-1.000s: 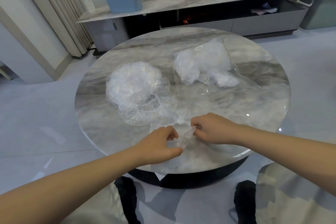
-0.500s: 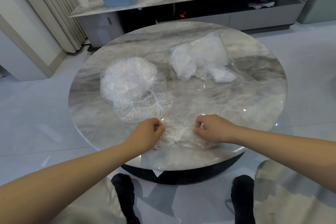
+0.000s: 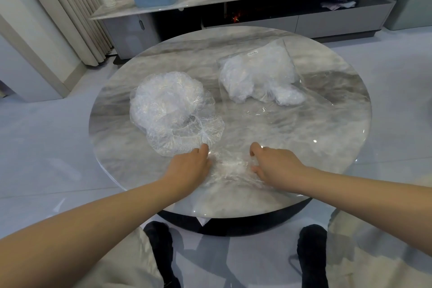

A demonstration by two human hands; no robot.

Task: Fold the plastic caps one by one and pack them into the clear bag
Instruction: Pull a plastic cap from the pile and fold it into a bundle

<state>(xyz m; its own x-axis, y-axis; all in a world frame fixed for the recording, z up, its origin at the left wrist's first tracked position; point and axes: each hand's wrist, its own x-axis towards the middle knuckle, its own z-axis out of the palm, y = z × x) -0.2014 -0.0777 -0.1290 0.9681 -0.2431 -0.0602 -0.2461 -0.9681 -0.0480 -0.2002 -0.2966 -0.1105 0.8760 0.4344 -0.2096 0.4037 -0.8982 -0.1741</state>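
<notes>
two hands flatten one cap (image 3: 230, 167) on the table (image 3: 327, 147).
left hand (image 3: 190, 167) and right hand (image 3: 274, 163) press its edges, fingers nearly straight; pile (image 3: 170, 110) beyond left, bag (image 3: 259, 77) beyond right.

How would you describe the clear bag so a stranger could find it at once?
Look at the round marble table. On its far right part lies the clear bag. Unlike the loose pile of caps at the left, it is flat-sided, bears a small white label and holds white folded caps.

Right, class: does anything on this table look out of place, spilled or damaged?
Nothing stands out. Loose caps sit heaped left, the clear bag holds folded ones, and both hands flatten one cap.
</notes>
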